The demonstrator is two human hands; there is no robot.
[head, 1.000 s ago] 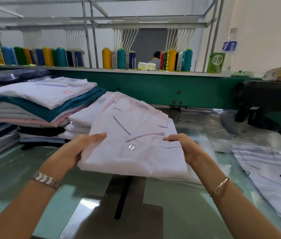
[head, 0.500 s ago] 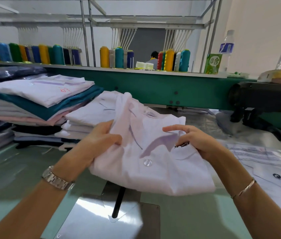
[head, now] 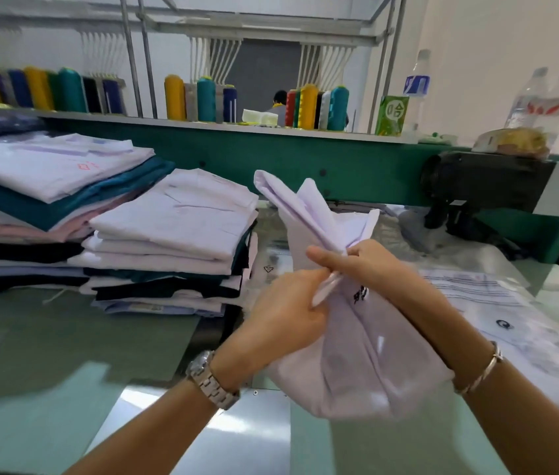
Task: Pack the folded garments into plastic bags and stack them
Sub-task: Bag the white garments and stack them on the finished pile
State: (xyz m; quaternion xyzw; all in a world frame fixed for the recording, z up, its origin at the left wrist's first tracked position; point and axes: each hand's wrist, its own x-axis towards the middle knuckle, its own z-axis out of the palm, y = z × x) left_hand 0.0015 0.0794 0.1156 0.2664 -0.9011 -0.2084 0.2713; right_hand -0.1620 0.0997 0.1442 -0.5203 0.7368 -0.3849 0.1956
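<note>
The pale lilac shirt (head: 350,354), held flat and folded one second ago, is now bunched upright above the near edge of the tabletop (head: 48,389), left grip (head: 285,320) and right grip (head: 370,269) both clenched round it; it probably needs refolding before entering the plastic bags (head: 511,320) rightward.

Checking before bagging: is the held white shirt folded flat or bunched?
Bunched: left hand and right hand grip the shirt mid-length, cloth fanning upward.

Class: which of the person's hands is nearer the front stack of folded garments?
Left. The left hand grips the shirt just right of the stack; the right hand grips it farther right.
</note>
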